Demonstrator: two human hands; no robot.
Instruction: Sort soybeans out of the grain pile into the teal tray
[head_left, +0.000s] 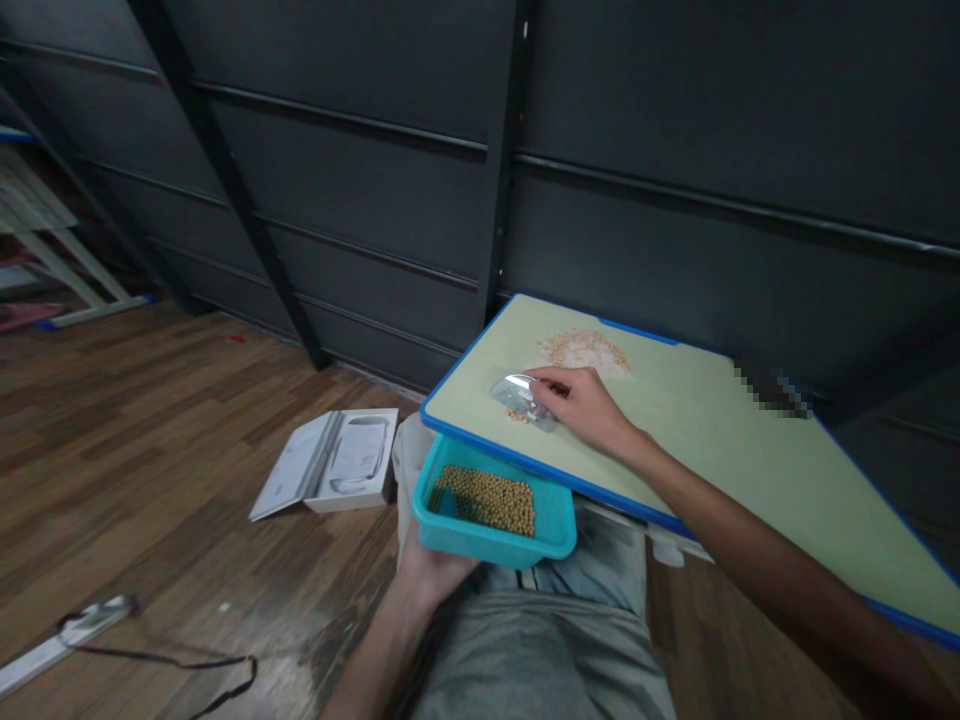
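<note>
My left hand (429, 570) grips the underside of a teal plastic tub (559, 525) that holds several tan beans (487, 498), held just below the near edge of the table. My right hand (581, 400) rests on the pale green table top (712, 430), fingers closed on a small clear plastic piece (519, 398). A few loose beans (516, 415) lie beside that piece. A pile of pale grains (585, 350) sits further back on the table, just beyond my right hand.
The table has a blue rim (495, 455). An open white box (337, 462) lies on the wooden floor to the left. A black cord (195, 665) and a white strip (60, 640) lie at the lower left. Dark wall panels stand behind.
</note>
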